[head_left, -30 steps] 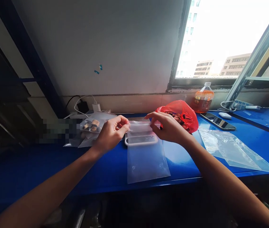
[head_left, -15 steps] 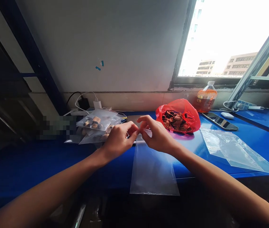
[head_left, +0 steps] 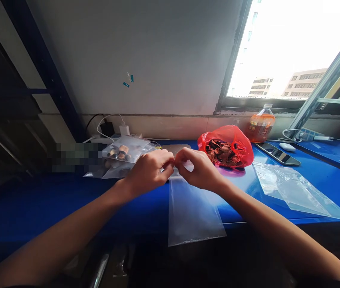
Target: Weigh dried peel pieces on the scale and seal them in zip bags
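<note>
Both hands meet above the blue table (head_left: 98,216), pinching the top edge of a clear plastic bag (head_left: 195,214). My left hand (head_left: 150,170) is closed, thumb against forefinger, at the bag's top. My right hand (head_left: 198,170) is closed in a similar pinch, its fingertips touching those of the left. The bag looks flat and hangs down past the table's front edge. Behind my hands lies a flat grey object (head_left: 178,149), mostly hidden. To the right sits a red plastic bag (head_left: 244,146), open, with dark brown dried pieces (head_left: 223,154) inside.
Filled clear bags (head_left: 130,146) with brown chunks lie piled at left. At right are more flat clear bags (head_left: 295,190), a phone (head_left: 278,154), a white case (head_left: 287,147) and a drink bottle (head_left: 261,126). A charger (head_left: 124,130) and cables stand along the wall.
My right hand's fingers have curled in closer to the left fingertips. The plastic bag's lower end has swung slightly. The camera view has shifted a little.
</note>
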{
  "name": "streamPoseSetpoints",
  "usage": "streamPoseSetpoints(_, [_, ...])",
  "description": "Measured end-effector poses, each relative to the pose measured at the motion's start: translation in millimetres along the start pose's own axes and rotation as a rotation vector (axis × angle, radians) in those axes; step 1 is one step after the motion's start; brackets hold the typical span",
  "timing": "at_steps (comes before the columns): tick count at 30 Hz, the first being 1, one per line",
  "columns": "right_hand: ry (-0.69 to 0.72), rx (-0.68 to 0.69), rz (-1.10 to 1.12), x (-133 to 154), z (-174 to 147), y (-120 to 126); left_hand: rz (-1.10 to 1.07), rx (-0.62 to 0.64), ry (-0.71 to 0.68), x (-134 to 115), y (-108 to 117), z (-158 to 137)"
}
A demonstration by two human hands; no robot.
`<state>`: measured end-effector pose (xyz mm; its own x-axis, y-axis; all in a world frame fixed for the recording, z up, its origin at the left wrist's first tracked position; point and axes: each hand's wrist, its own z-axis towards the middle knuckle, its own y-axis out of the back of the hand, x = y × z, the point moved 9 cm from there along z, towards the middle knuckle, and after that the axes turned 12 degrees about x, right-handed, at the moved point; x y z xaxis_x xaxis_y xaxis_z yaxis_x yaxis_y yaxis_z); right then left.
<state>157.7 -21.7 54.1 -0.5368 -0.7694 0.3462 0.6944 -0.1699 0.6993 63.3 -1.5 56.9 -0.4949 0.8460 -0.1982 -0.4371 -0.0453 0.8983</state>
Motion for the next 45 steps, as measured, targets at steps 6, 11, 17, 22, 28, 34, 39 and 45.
streamPoseSetpoints(6, [-0.021, -0.047, 0.027, -2, 2, 22, -0.091, -0.135, 0.019, 1, 31, -2])
streamPoseSetpoints(11, [-0.033, -0.073, 0.018, -8, 1, 35, -0.138, -0.208, 0.067, 12, 51, -6])
streamPoseSetpoints(17, [-0.068, -0.098, 0.021, -16, -1, 45, -0.218, -0.253, 0.132, 30, 66, -12])
streamPoseSetpoints(22, [-0.131, -0.111, -0.010, -35, -8, 61, -0.239, -0.280, 0.132, 39, 77, -16])
streamPoseSetpoints(28, [-0.277, -0.304, -0.020, -60, -18, 87, -0.361, -0.553, 0.120, 62, 104, -30])
streamPoseSetpoints(34, [-0.167, -0.193, 0.057, -13, 0, 54, -0.308, -0.217, 0.127, 37, 56, -11])
streamPoseSetpoints(39, [-0.274, -0.659, -0.091, 7, -58, 145, 0.173, -0.161, 0.258, 61, 59, -13])
streamPoseSetpoints(45, [-0.829, -0.945, -0.045, -96, -202, 246, 0.364, 0.071, 0.790, 172, 53, -36])
